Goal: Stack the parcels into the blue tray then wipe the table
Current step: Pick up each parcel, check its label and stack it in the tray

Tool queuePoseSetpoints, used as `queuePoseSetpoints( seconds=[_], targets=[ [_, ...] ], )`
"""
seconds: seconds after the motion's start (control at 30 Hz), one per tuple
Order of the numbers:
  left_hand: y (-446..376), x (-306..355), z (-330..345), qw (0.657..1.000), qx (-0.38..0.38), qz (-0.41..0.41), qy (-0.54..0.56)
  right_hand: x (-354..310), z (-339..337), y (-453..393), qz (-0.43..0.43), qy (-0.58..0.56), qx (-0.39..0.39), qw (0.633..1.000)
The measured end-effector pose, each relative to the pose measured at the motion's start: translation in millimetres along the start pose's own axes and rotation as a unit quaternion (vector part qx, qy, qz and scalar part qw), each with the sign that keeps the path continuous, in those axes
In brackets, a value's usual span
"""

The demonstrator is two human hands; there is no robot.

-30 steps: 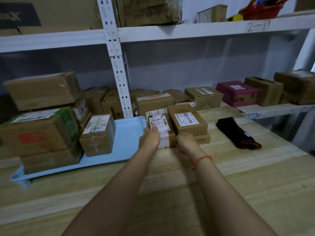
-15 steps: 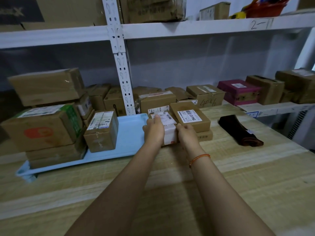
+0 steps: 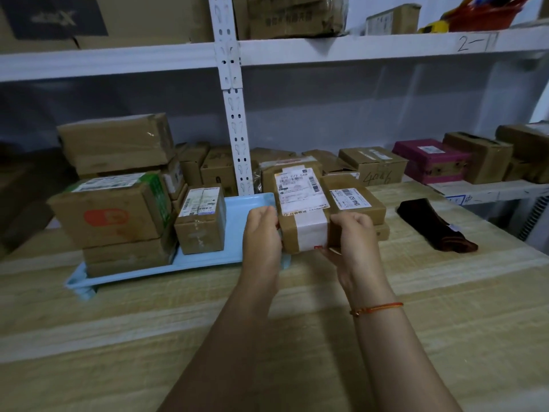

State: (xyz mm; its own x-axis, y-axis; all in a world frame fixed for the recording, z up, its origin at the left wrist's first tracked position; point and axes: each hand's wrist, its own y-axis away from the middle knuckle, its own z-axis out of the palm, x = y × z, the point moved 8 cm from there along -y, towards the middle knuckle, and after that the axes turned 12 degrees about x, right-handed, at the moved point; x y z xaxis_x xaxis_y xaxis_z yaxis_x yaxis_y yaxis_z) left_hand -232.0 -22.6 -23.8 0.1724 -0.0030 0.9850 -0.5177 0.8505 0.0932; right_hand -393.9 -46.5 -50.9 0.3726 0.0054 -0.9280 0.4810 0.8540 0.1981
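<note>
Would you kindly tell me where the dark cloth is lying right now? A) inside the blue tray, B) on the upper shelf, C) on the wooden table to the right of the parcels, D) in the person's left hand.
C: the dark cloth lies on the bare wooden table, right of the parcel that both hands hold.

white shelf rack (image 3: pixel 233 120), magenta box (image 3: pixel 430 160) on lower shelf, red basket (image 3: pixel 487 13) up top
</note>
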Motion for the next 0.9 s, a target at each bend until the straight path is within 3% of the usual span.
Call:
queuePoseSetpoints(
  seconds=[0.17,0.5,0.73,0.9],
  targets=[
    [-1,-3,-24,0.999,-0.009,-0.014,-0.041,10,11,32,0.038,-0.046,-0.037,0.998],
    [-1,-7,-54,0.992,-0.013,-0.106,0.07,17,21,58,0.042,-0.033,-0.074,0.996],
    [4,-11,-50,0.946,-0.014,-0.237,0.223,7,21,61,0.003,-0.054,-0.065,0.996],
    [7,-8,-43,0.917,-0.024,-0.27,0.293,6,19,63,0.005,-0.057,-0.057,0.997]
  ],
)
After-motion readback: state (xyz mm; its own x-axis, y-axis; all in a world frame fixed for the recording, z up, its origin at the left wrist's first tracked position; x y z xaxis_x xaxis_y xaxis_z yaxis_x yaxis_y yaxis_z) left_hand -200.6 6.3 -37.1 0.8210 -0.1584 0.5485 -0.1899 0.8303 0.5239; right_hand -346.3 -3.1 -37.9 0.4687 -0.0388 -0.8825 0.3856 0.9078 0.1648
